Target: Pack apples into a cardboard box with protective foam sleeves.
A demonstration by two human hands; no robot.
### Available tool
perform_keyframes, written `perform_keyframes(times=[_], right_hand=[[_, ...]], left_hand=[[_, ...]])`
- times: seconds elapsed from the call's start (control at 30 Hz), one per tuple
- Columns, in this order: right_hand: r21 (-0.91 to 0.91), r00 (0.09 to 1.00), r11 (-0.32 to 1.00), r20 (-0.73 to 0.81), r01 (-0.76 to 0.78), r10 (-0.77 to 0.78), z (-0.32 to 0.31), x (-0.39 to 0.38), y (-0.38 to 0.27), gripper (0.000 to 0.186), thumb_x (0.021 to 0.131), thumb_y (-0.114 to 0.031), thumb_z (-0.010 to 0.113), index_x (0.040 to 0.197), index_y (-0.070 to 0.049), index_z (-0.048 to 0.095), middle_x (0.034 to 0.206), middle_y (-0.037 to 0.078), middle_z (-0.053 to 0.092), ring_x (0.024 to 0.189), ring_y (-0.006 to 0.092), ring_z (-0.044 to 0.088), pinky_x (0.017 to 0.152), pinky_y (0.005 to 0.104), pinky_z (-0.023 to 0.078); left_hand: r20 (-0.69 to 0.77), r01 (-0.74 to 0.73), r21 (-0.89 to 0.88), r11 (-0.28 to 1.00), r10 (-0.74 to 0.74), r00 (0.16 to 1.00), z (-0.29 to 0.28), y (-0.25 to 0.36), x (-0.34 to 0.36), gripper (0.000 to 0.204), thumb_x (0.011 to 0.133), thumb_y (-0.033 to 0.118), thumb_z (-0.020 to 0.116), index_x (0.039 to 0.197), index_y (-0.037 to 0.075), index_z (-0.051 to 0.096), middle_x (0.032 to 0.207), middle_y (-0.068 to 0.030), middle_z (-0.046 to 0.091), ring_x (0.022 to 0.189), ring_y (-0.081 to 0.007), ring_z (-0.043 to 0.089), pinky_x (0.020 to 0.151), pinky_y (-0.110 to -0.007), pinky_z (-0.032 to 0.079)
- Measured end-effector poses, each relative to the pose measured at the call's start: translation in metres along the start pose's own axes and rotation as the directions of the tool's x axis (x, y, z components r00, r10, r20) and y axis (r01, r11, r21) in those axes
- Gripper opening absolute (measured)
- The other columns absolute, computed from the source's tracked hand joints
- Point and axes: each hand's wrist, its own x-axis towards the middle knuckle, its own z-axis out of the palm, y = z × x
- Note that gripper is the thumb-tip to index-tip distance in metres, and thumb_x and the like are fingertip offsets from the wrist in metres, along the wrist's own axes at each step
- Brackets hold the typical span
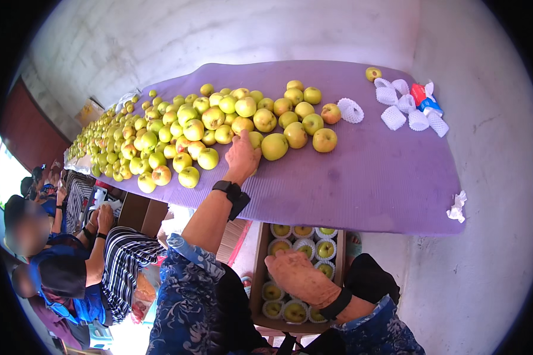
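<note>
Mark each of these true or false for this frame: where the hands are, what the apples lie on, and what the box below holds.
1. The left hand rests among the apples on the purple mat. True.
2. The right hand is up on the mat too. False: it is over the cardboard box below the table edge.
3. The box is empty. False: it holds apples in white foam nets.
4. Loose foam nets lie at the mat's far right. True.
5. The mat is green. False: purple.
</note>
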Motion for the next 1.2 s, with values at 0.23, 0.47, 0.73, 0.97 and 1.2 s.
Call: perform_keyframes(times=[0.23, 0.47, 0.73, 0.97, 1.2], right_hand=[[-0.042, 0.998, 0.999, 0.06, 0.026, -0.024, 0.005, 0.008, -0.006, 0.011, 0.082, -0.01, 0.056, 0.091, -0.005, 0.06, 0.083, 0.011, 0.061, 0.082, 0.0263, 0.065, 0.072, 0.0367, 0.052], [-0.028, 0.993, 0.998, 0.096, -0.06, 0.063, 0.0, 0.026, 0.012, 0.013, 0.082, -0.013, 0.059, 0.093, -0.005, 0.06, 0.088, 0.012, 0.064, 0.087, 0.0297, 0.066, 0.072, 0.0396, 0.053], [-0.045, 0.985, 0.993, 0.134, -0.107, 0.112, -0.003, 0.034, 0.013, 0.017, 0.081, -0.011, 0.062, 0.096, -0.003, 0.058, 0.091, 0.015, 0.063, 0.089, 0.0334, 0.065, 0.075, 0.0445, 0.052], [0.032, 0.996, 0.998, 0.06, -0.062, 0.06, -0.003, 0.021, 0.018, 0.019, 0.081, -0.014, 0.064, 0.096, -0.004, 0.057, 0.088, 0.015, 0.062, 0.087, 0.0332, 0.064, 0.075, 0.0436, 0.052], [-0.156, 0.998, 0.987, 0.051, -0.022, 0.03, -0.009, 0.018, 0.014, 0.006, 0.081, -0.011, 0.056, 0.087, -0.008, 0.059, 0.083, 0.007, 0.061, 0.079, 0.0213, 0.065, 0.065, 0.0348, 0.053]], left_hand=[[-0.018, -0.075, -0.206, 0.976, 0.073, 0.997, 0.006, 0.003, -0.007, 0.067, 0.078, 0.029, 0.069, 0.137, 0.01, 0.041, 0.124, -0.023, 0.053, 0.108, -0.0394, 0.059, 0.091, -0.049, 0.046], [-0.105, -0.098, -0.335, 0.937, 0.066, 0.992, 0.013, 0.015, -0.017, 0.062, 0.083, 0.043, 0.064, 0.133, 0.009, 0.049, 0.124, -0.0229, 0.057, 0.112, -0.0386, 0.057, 0.093, -0.046, 0.046], [-0.17, -0.207, -0.353, 0.912, 0.155, 0.973, 0.015, 0.018, -0.018, 0.058, 0.087, 0.042, 0.063, 0.132, 0.008, 0.05, 0.116, -0.0221, 0.056, 0.11, -0.039, 0.056, 0.09, -0.049, 0.047], [-0.405, -0.272, -0.272, 0.923, 0.147, 0.902, 0.015, -0.007, -0.004, 0.061, 0.089, 0.043, 0.062, 0.134, 0.004, 0.047, 0.128, -0.0282, 0.048, 0.119, -0.0447, 0.046, 0.099, -0.05, 0.041], [-0.378, -0.276, -0.347, 0.896, 0.136, 0.916, -0.002, -0.041, 0.062, 0.077, 0.09, 0.05, 0.058, 0.146, 0.003, 0.031, 0.137, -0.0324, 0.04, 0.123, -0.048, 0.043, 0.103, -0.048, 0.039]])
